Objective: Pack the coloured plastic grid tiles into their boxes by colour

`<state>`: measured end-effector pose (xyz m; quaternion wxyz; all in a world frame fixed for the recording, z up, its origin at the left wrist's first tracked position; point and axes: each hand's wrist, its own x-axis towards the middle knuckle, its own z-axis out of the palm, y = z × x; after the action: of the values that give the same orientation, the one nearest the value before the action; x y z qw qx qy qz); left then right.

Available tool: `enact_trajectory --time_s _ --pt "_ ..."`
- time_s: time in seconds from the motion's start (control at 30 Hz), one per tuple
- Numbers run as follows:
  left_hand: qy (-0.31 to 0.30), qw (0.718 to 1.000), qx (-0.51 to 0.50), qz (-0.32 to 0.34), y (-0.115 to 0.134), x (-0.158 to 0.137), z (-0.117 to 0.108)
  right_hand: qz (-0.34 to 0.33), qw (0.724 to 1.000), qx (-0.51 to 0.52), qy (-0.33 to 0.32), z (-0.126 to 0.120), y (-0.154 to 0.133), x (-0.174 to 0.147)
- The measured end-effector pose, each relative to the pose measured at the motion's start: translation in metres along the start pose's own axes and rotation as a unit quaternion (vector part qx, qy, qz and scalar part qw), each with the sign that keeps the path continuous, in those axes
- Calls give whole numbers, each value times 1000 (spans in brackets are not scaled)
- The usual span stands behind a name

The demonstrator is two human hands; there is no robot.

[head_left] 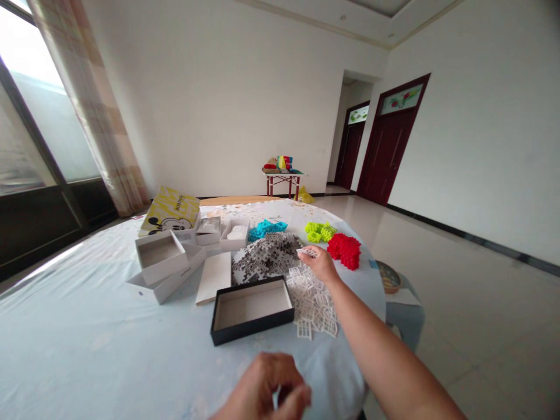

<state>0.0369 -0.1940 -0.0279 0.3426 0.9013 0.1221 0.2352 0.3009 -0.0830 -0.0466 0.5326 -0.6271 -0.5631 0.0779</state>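
Note:
Far out over the table, my right hand [320, 263] pinches a small white plastic lattice piece [307, 252]. Below it lies a pile of white lattice pieces [312, 303]. Just left of that hand rises a heap of grey interlocking pieces [266, 256]. My left hand [273, 385] is near the bottom edge, its fingers curled in toward the thumb with nothing visible in them; it is slightly blurred. Between my left hand and the heaps sits an open black-rimmed box [254, 309] with a pale inside.
Red pieces [343, 251], lime-green pieces [320, 231] and blue pieces [266, 228] lie in clumps toward the back. White boxes [161, 256], a flat white panel [214, 277] and a yellow cartoon box [172, 210] occupy the left. The table's rounded edge runs along the right, beside a stool [405, 315].

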Motion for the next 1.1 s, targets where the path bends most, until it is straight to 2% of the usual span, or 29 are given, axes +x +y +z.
enact_trajectory --time_s 0.07,0.13,0.17,0.27,0.33,0.47,0.53,0.6,0.73,0.9,1.0,1.1 --pt "144 989 20 -40 6 8 -36 -13 999 35 0 5 -21 2" --pt "266 959 36 -85 0 14 -64 -32 997 69 -10 15 -42 2" --pt "346 932 44 -103 -8 15 -74 -43 996 80 -19 21 -52 1" --pt "522 837 41 -158 -42 11 -96 -86 992 83 -49 39 -75 -8" --pt "586 787 37 -192 -67 3 -104 -108 989 76 -72 50 -84 -16" --pt "600 758 -3 -255 -107 -18 -106 -118 981 81 -134 59 -92 -31" --pt "612 745 -32 -264 -117 -24 -104 -125 972 95 -174 57 -94 -37" --pt "621 735 -46 -268 -121 -26 -100 -139 967 112 -183 53 -94 -40" --pt "623 729 -62 -276 -117 -24 -94 -137 976 136 -98 43 -87 -41" --pt "617 730 -63 -287 -111 -22 -90 -19 987 161 13 33 -54 -33" --pt "613 732 -59 -293 -109 -22 -87 29 984 167 51 26 -34 -30" --pt "609 734 -52 -297 -107 -23 -85 30 991 109 68 18 -20 -27"
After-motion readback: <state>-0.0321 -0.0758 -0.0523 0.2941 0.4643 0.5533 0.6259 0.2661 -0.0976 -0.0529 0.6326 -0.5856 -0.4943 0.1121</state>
